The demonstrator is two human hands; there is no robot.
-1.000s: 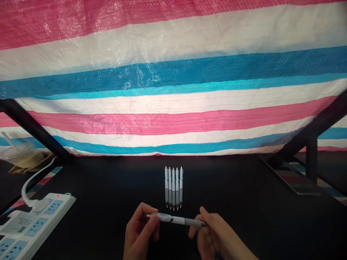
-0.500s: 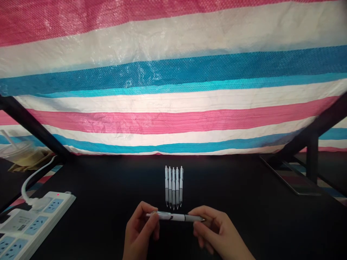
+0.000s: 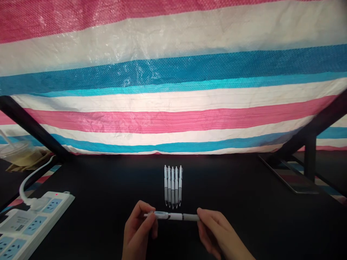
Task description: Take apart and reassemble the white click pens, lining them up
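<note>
Pen [image 3: 176, 216] held level across the gap between both hands, left hand [image 3: 138, 229] pinching its barrel, right hand [image 3: 221, 231] grasping its other end; five matching pens [image 3: 172, 186] lie parallel and evenly ranked beyond, on black worktop [image 3: 244, 187]

the left hand [image 3: 138, 228] and the right hand [image 3: 214, 231] are both bare, slim and long-fingered, with fairly narrow palms. the fingers [image 3: 209, 219] taper to soft, rounded tips, though the nails are too small to make out. the right forearm [image 3: 240, 251] is a smooth, narrow shape that runs out past the lower edge of the view, and the left wrist [image 3: 130, 252] is cut off by that same edge just below the palm. the skin looks smooth, with faint creases at the knuckles
</note>
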